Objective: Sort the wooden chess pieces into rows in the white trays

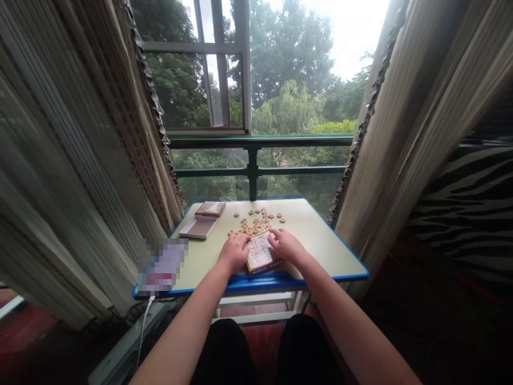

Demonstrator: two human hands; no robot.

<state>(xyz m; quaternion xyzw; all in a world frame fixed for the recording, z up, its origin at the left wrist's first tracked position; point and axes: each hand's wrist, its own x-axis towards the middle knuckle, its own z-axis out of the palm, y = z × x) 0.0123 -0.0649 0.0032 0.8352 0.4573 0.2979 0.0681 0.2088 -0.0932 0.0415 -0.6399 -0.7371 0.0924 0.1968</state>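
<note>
A flat cardboard box (260,251) with a pale printed top and dark lettered side lies at the table's near edge. My left hand (234,252) grips its left side, fingers bent over the upper corner. On the opposite side, my right hand (287,246) holds the box's right edge, with some fingers resting on top. Just beyond the box, round wooden Chinese chess pieces (262,224) lie scattered, several of them bunched close to its far edge. Whatever is inside the box is hidden.
On the pale table (320,246) with a blue rim, an open shallow tray (199,229) sits at the left, a printed box lid (210,208) behind it. A blurred-out phone-like object (162,267) with a white cable (145,321) lies front left. Curtains (372,139) flank the window railing.
</note>
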